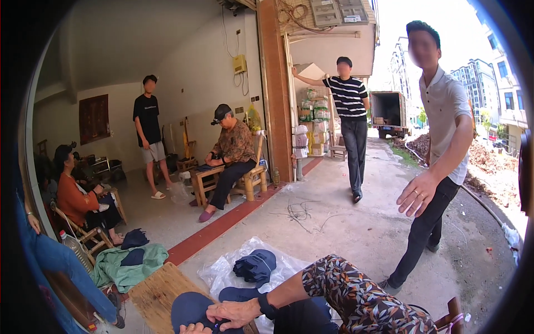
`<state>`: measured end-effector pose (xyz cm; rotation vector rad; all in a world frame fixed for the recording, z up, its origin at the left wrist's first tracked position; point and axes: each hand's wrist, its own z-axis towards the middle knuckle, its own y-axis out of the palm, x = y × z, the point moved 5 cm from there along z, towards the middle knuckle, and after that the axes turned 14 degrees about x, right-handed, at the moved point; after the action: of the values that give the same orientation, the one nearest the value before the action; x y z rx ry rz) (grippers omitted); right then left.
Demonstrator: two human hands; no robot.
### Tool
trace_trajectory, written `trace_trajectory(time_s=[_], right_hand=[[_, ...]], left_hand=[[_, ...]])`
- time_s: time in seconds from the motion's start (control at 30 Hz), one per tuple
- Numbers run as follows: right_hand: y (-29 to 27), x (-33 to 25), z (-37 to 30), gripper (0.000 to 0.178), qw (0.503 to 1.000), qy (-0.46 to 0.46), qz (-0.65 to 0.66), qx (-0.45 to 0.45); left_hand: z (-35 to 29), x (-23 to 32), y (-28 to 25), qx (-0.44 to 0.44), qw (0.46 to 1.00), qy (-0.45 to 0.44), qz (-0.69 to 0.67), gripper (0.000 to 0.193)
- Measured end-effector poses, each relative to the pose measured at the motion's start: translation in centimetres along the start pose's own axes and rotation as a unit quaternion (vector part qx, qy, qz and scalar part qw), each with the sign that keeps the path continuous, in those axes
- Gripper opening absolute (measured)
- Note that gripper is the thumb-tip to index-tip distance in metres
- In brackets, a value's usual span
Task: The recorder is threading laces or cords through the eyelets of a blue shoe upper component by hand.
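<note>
A dark blue rounded cloth piece lies over the near end of a wooden board. My right hand, with a black band on its wrist, has its fingers bent and pressed onto the cloth's right side. Beside it at the lower edge, my left hand shows only its curled fingers, closed on the cloth's near edge. What lies between the fingertips is too small to make out. Just beyond my right hand is another dark blue cloth piece. A bundle of similar pieces rests on clear plastic sheeting.
Green cloth with dark blue pieces lies left of the board. A person in a pale shirt stands close at right, one arm reaching forward. Another in stripes stands farther back. Inside, a seated person works at a small wooden table.
</note>
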<state>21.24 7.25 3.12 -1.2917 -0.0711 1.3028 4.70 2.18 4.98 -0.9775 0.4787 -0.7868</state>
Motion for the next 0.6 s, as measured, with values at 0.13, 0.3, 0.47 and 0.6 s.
trace_trajectory(time_s=[0.13, 0.3, 0.47, 0.6], right_hand=[[0.3, -0.4, 0.2, 0.037, 0.999, 0.03, 0.001, -0.013], [0.0, -0.2, 0.1, 0.041, 0.998, 0.059, 0.001, 0.001], [-0.5, 0.1, 0.2, 0.03, 0.998, 0.057, 0.009, 0.014], [-0.8, 0.0, -0.2, 0.031, 0.997, 0.076, -0.017, 0.021]], left_hand=[[-0.7, -1.0, 0.1, -0.025, 0.999, 0.021, -0.038, 0.019], [-0.7, -1.7, -1.1, 0.004, 0.994, 0.064, -0.089, 0.02], [-2.1, -2.2, -1.4, -0.029, 0.991, 0.016, -0.131, 0.023], [-1.7, -1.9, -1.4, -0.022, 0.99, 0.01, -0.142, 0.024]])
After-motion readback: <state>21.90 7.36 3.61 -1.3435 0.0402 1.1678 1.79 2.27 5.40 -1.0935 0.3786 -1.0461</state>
